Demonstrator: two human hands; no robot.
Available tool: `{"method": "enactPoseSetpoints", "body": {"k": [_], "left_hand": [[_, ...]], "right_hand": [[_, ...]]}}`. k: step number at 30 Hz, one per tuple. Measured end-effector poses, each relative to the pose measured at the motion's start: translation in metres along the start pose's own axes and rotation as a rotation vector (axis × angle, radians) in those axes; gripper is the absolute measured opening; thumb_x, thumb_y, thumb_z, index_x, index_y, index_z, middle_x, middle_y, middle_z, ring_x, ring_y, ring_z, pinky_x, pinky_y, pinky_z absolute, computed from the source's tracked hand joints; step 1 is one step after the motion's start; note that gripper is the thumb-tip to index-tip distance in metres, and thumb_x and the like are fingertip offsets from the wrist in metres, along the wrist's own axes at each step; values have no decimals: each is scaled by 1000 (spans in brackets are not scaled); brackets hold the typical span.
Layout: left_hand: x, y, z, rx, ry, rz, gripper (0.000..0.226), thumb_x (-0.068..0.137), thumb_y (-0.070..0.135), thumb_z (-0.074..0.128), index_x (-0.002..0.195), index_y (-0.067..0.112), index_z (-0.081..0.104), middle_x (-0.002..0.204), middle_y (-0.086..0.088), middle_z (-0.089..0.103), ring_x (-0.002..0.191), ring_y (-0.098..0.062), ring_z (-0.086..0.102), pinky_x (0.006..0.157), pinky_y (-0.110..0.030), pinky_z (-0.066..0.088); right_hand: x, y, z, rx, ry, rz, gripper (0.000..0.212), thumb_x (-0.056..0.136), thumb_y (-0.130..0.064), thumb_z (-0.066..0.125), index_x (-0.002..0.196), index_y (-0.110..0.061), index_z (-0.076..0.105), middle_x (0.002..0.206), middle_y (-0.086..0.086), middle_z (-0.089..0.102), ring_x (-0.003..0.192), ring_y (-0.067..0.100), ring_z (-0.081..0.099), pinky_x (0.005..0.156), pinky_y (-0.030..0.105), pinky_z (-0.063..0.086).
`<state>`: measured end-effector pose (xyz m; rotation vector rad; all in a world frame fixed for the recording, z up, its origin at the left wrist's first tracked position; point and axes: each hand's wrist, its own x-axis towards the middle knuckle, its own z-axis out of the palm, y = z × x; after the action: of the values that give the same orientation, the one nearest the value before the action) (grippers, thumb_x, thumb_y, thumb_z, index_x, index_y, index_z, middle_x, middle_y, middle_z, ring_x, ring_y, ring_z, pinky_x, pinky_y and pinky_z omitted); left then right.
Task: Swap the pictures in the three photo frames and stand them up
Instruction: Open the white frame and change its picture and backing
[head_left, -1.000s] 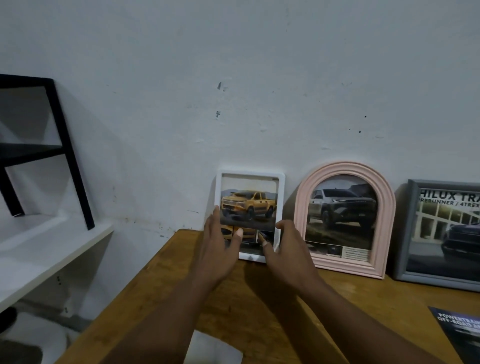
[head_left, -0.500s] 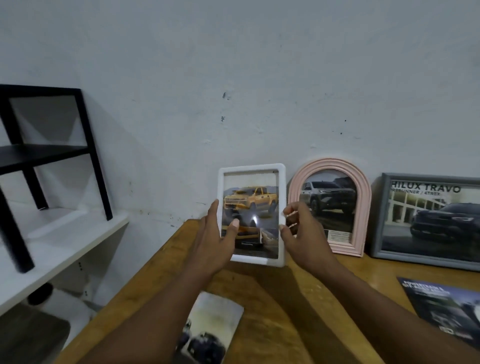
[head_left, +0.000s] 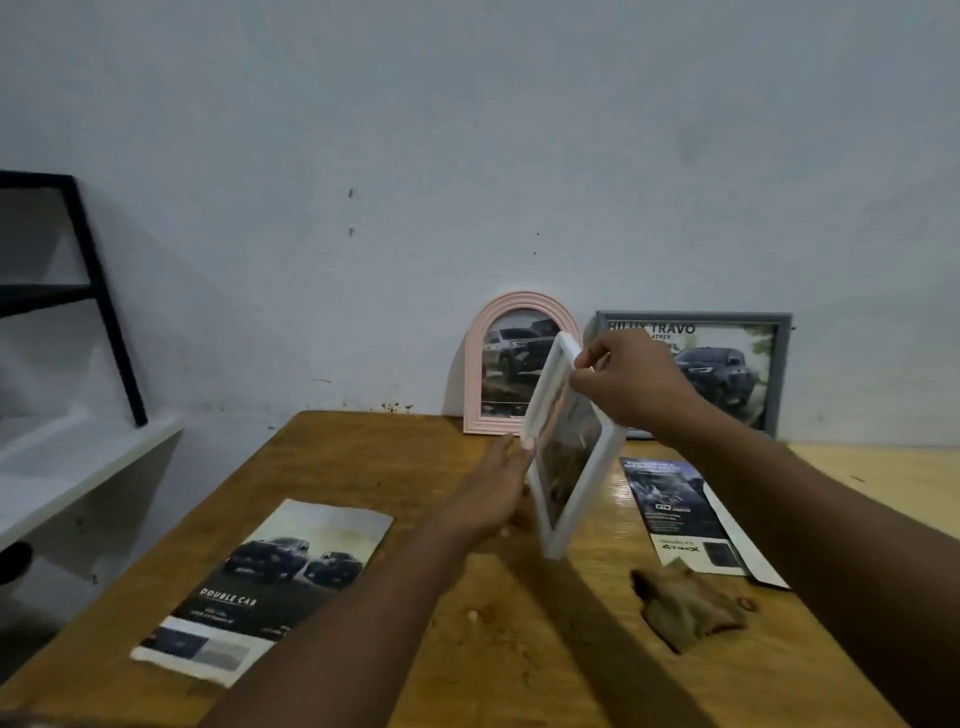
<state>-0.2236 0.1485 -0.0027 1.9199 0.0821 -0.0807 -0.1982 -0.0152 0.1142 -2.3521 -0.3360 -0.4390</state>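
A white rectangular photo frame (head_left: 566, 452) tilting almost edge-on above the wooden table (head_left: 363, 457), its picture showing blurred, right hand (head_left: 634, 384) pinching its top corner, left hand (head_left: 493, 488) touching its left edge with straight fingers, pink arched frame (head_left: 472, 384) leaning just behind.

Dim, soft focus, wide-angle edge distortion
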Motion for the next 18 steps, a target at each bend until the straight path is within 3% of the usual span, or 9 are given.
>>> {"method": "enactPoseSetpoints", "body": {"k": [4,7,9,11,15,18], "left_hand": [[7,18,14,26,23,64,64,94,74,25,152,46,26,155,-5,41,124,-33,55,97,-51,52],[11,37,6,-77,53,125,63,101,66,23,156,36,24,155,2,38,127,-23,49,84,-34,51],[14,45,-4,-105,68,118,64,100,67,23,156,35,25,155,3,39,134,-24,44,99,-45,49],[18,39,-11,-34,70,82,69,95,73,27,154,37,29,156,0,40,137,-31,44,110,-56,41],[20,-4,-18,33,76,-20,86,72,90,29,142,42,43,146,-1,53,129,-31,53,104,-58,46],[10,-32,-15,77,58,-66,68,85,83,33,139,44,46,141,4,55,127,-28,55,101,-54,50]], "right_hand": [[-13,-1,5,-185,-64,16,12,89,-21,69,84,-11,71,80,6,69,60,17,69,59,33,61],[-20,1,15,-94,-195,51,11,94,-21,64,87,-13,66,80,9,68,59,19,71,52,32,61],[-20,4,24,-11,-218,78,12,95,-25,63,89,-14,64,80,8,68,64,21,71,52,34,61],[-18,14,37,-51,-203,91,12,93,-30,64,93,-19,63,84,3,65,70,19,68,61,36,62],[-26,59,69,-215,-275,208,29,87,-39,66,109,-21,60,103,1,63,91,17,60,84,41,57],[-48,90,88,-302,-309,253,45,89,-49,57,126,-23,52,129,7,55,117,27,52,96,47,51]]}}
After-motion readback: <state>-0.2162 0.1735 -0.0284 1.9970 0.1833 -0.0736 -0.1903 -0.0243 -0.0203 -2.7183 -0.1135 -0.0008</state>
